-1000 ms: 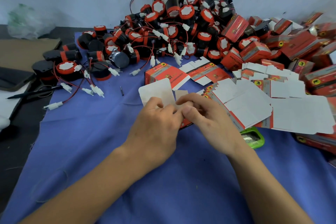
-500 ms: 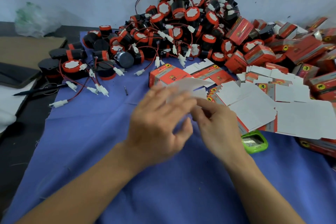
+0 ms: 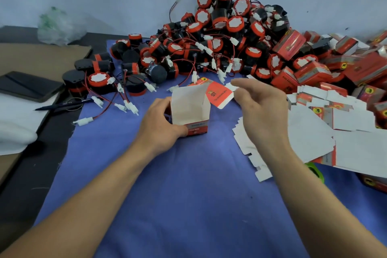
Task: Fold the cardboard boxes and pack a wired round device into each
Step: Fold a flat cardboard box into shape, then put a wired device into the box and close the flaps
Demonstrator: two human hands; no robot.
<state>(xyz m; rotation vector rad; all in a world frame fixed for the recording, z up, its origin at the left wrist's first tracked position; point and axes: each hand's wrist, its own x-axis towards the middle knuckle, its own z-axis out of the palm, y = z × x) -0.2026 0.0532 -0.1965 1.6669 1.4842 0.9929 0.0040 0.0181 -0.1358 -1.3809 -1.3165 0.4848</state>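
A small red and white cardboard box (image 3: 189, 109) stands upright on the blue cloth (image 3: 167, 195), its top open and its red lid flap sticking out to the right. My left hand (image 3: 161, 123) grips the box from its left side near the bottom. My right hand (image 3: 261, 107) hovers just right of the lid flap, fingers loosely curled with the fingertips near the flap's edge; whether they touch it I cannot tell. A big heap of round black and red wired devices (image 3: 219, 33) lies behind the box. Flat unfolded boxes (image 3: 314, 132) are spread to the right.
Several folded red boxes (image 3: 314, 73) are piled at the back right. A green object (image 3: 316, 170) peeks out under the flat boxes. At the left lie a black pen (image 3: 62, 104), a dark tablet (image 3: 29, 86), brown cardboard (image 3: 41, 56) and a clear plastic bag (image 3: 58, 27).
The flat box that both hands worked has been opened into an upright box. My left hand moved to its left side and my right hand drew off to the right.
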